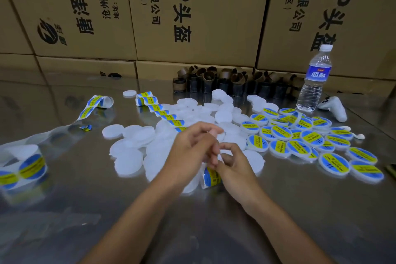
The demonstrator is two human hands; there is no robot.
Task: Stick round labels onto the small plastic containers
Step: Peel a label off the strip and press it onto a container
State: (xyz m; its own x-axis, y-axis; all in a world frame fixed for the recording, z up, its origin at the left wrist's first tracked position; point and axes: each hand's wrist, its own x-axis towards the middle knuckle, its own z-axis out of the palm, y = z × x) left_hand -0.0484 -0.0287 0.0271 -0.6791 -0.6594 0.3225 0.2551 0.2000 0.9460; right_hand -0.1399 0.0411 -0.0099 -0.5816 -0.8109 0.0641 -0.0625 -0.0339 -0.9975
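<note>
Status, head view. Two heaps are noted on the steel table (278,210).

Done: a spread of labelled containers (310,139) is seen on the right, each with a blue-and-yellow round label on its lid. Some overlap, and a few are tilted on edge.

Left: a larger heap of unlabelled containers (132,152), plain white, is found at centre and left of centre, running back toward the cardboard cores (225,83). Well under half of the stock is judged finished.

Supply: the label strip (211,174) is fed from a small coil at the back, runs forward through the hands and curls out below them. More labels are held on a roll (25,169) at the left edge. Spent backing (42,135) trails across the table on the left, with a few labels left on it toward the back.

Hands: the left hand (192,146) is closed, its fingers curled and pinched on the strip where it passes. The right hand (233,165) is set against it with thumb and forefinger curled. What they hold cannot be told, because it is blurred. No container is clearly seen in either hand, so a label is judged to be mid-peel and not yet applied.

Also present: a water bottle (315,79) and stacked cartons (192,17) behind.
</note>
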